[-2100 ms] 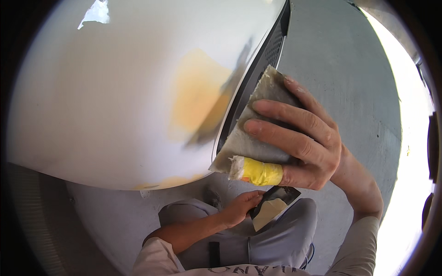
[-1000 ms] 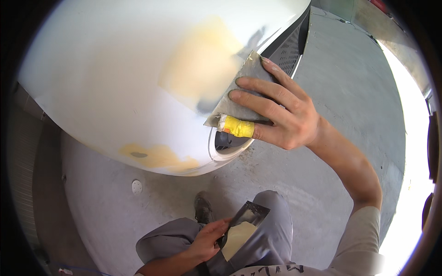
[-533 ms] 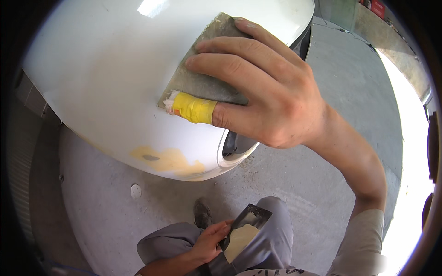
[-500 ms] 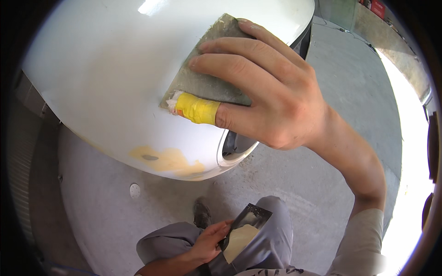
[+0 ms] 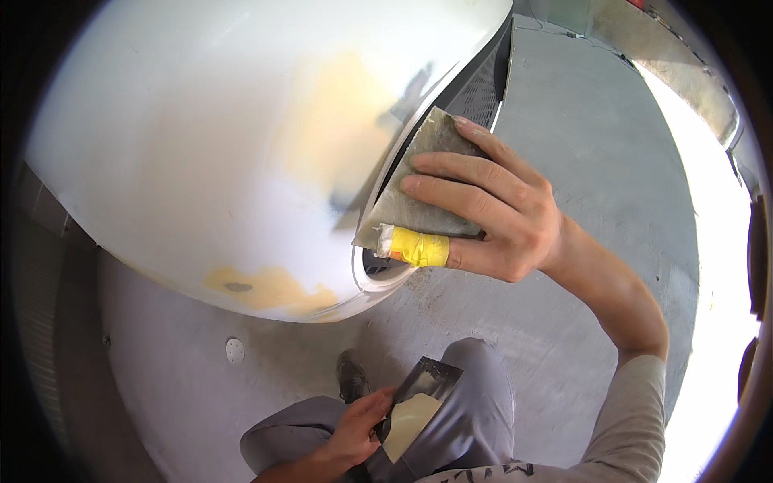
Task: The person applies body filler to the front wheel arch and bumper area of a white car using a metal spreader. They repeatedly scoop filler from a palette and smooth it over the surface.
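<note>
My right hand (image 5: 499, 201) is closed on a flat grey-green spreader (image 5: 431, 197), fingers spread over its face and the thumb along its near edge. Yellow tape wraps that thumb. The spreader's long edge lies over the rim of an opening in a rounded white panel (image 5: 201, 161); whether it touches cannot be made out. Low over my lap, my left hand (image 5: 362, 423) grips a black flat plate (image 5: 431, 377) by its left side. A smooth cream layer that looks like putty (image 5: 409, 423) covers the plate's lower half.
The panel has a large yellowish patch (image 5: 334, 121), dark grey marks, and a smaller patch (image 5: 270, 290) near its lower edge. Dark mesh (image 5: 475, 97) shows inside the opening. Grey floor (image 5: 596, 153) extends around, with a round white disc (image 5: 234, 350) at left.
My right hand and the spreader have moved right and toward me, from over the panel's face to its opening, uncovering the large yellowish patch. The left hand still holds the plate, barely shifted.
</note>
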Motion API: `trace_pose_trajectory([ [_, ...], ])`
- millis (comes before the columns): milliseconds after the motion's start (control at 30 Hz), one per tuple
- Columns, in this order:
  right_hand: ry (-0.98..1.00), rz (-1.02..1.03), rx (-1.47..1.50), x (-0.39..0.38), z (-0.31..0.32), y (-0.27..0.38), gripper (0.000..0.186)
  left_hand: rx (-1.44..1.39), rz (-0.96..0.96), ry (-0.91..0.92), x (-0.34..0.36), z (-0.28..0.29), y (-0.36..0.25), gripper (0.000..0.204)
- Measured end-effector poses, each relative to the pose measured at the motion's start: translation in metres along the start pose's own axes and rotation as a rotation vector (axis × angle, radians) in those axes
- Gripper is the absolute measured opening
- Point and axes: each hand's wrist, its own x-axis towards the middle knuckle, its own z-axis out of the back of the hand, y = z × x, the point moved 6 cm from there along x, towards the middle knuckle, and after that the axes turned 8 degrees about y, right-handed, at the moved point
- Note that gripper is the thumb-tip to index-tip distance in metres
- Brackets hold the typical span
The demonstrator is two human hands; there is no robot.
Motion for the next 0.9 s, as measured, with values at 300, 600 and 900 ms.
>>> trace_pose_trajectory([
  [300,-0.096,0.086,-0.056,0.079,-0.001,-0.027,0.022,-0.059,-0.022,0.021,0.006,0.002,-0.003,0.042],
  [600,-0.115,0.055,-0.068,-0.001,-0.018,-0.011,0.02,-0.152,-0.039,0.142,0.0,-0.003,-0.007,0.042],
  [900,-0.204,0.052,-0.061,-0.029,-0.026,-0.007,0.011,0.398,-0.045,-0.02,-0.012,0.022,0.0,0.047],
])
